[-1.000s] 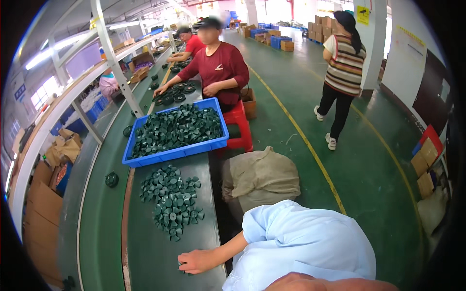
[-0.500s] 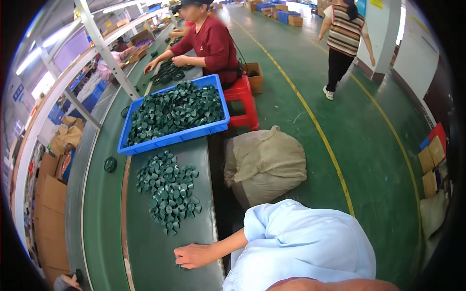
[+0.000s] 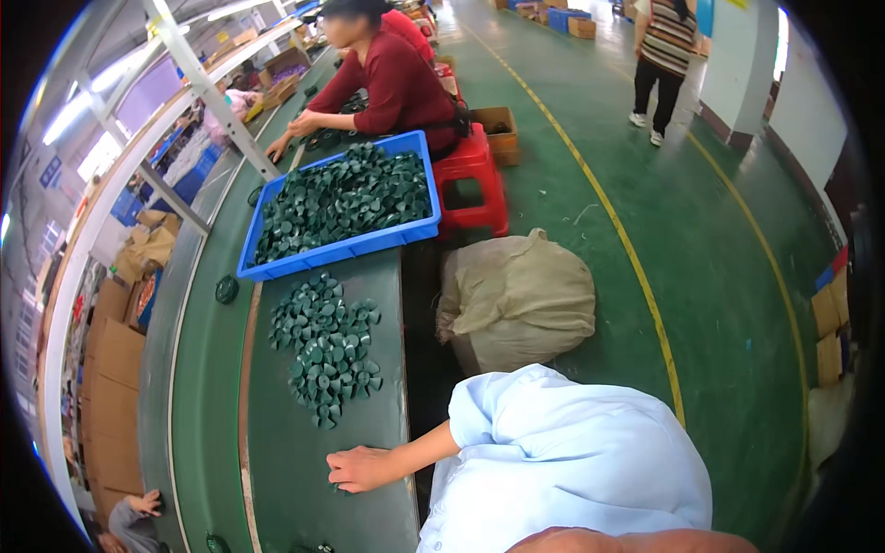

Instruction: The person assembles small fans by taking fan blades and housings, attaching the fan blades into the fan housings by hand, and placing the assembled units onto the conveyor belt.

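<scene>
The right hand (image 3: 361,468) is at the bench's (image 3: 288,470) near part, fingers curled over a mostly hidden green piece (image 3: 342,490) (how tightly, one cannot tell); the left hand is out of view. A stray forward sweep could scatter the loose pile (image 3: 324,346) just beyond.

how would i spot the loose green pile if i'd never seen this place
Find the dark tabletop running alongside the green belt. On it, between the blue tray and the camera wearer's bare hand, lies the loose green pile of small pieces. Unlike the similar pieces heaped in the tray, these lie directly on the tabletop, with no rim around them.
</scene>
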Available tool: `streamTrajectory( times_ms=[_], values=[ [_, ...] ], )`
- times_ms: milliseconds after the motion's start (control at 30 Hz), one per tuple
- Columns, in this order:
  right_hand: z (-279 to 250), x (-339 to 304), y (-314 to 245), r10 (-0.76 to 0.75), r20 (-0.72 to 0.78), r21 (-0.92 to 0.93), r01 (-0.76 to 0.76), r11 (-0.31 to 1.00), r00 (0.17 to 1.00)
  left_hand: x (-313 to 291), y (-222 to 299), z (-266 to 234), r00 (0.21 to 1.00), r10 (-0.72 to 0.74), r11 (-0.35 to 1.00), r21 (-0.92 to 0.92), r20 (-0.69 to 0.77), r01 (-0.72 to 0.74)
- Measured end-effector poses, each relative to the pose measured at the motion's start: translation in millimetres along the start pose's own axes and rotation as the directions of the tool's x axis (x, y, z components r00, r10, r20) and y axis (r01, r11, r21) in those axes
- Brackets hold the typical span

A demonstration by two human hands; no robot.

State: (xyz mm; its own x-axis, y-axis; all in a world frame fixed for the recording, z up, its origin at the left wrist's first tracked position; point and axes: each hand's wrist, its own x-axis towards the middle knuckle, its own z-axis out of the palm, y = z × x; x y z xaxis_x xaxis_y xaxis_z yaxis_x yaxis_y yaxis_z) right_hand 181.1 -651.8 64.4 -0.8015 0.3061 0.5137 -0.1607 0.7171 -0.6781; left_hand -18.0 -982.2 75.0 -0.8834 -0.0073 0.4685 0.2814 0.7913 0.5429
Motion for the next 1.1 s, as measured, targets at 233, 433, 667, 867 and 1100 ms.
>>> streamTrajectory(
  times_ms=[233, 433, 667, 867, 1100],
  values=[
    [1, -2, 8, 0.004, -0.048, -0.027, -0.006, 1.0, 0.999, -3, 34, -2, 0.997, -0.061, 0.992, -0.105, 0.047, 0.065],
    [4, -3, 13, -0.019, -0.125, -0.019, 0.016, 1.0, 0.992, -7, 47, -13, 0.992, -0.085, 0.989, -0.114, 0.094, 0.095],
    [-3, -2, 9, 0.003, -0.106, -0.056, -0.009, 0.998, 0.994, 0, 20, 15, 0.994, 0.011, 0.903, -0.427, 0.109, 0.037],
    [-4, 4, 4, 0.081, -0.058, -0.001, -0.082, 0.997, 0.995, 1, 16, 10, 0.981, -0.046, 0.89, -0.438, 0.186, 0.125],
    [-8, 1, 2, 0.066, -0.048, -0.022, -0.067, 0.998, 0.997, -3, 14, 11, 0.983, -0.044, 0.887, -0.446, 0.18, 0.121]
  ],
)
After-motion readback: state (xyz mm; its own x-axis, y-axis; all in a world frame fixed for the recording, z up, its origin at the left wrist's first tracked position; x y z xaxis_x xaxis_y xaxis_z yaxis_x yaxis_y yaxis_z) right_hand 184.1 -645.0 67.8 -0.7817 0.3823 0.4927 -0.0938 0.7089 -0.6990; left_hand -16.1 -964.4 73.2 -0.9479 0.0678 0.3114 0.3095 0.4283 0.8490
